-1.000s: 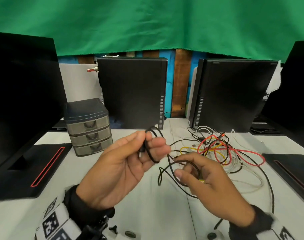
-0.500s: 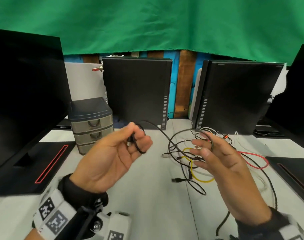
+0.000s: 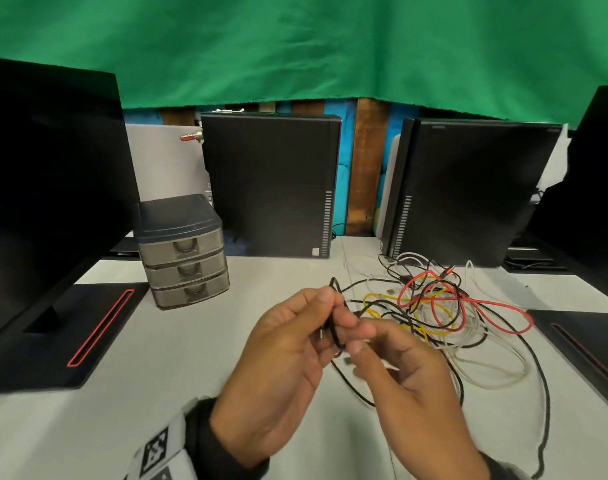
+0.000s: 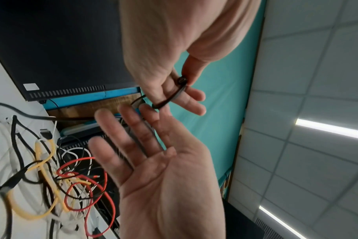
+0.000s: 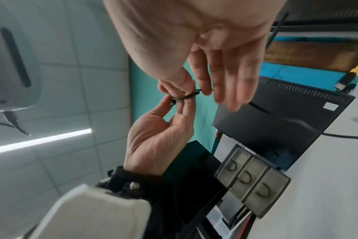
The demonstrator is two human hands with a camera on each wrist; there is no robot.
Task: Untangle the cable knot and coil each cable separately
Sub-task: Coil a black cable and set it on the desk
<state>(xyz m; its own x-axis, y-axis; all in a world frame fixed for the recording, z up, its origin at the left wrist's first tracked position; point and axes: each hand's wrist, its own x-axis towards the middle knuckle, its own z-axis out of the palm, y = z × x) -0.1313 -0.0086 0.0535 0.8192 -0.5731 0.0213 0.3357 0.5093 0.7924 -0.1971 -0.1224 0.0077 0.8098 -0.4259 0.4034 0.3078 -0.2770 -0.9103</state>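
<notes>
While the left hand pinches a small black cable coil beside the cable tangle on the bench, right hand fingers lie loose, touching it. No writing legible.

Even, bright indoor light; ceiling light strips glare in wrist views; right hand motion-blurred; strong wide-angle bending at edges.

Drawer unit left of the cable tangle, two computer towers behind both.
</notes>
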